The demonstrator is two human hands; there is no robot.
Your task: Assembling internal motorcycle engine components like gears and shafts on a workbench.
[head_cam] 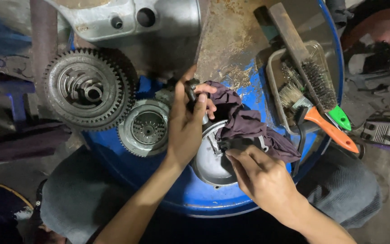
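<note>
Head view: the work sits on the lid of a blue drum (pixel 190 199), which serves as a desk between the person's knees, so everything stays within arm's reach.

The left hand (pixel 183 126) is raised over the middle of the lid, its fingers (pixel 200 105) curled tight around a small dark part (pixel 190 92). It is held up off the lid, seemingly so the purple rag (pixel 249 124) just beside it can get at it; what the part is I cannot tell.

The right hand (pixel 260 174) is lower and nearer the body. Its fingers (pixel 239 153) are pinched shut on the near edge of the rag, which lies bunched over a round grey metal cover (pixel 211 165), touching it. The cover lies flat on the lid, hollow side up.

To the left lie 2 toothed parts: a large gear (pixel 89 88) hanging over the drum's rim and a smaller round hub (pixel 146 127) just beside it, both flat so they cannot roll. A silver engine casing (pixel 132 18) rests at the far edge.

At the right, a shallow tray (pixel 274 61) holds a wire brush (pixel 314 83) with a green handle tip and a paintbrush (pixel 326 124) with an orange handle, kept together clear of the work
</note>
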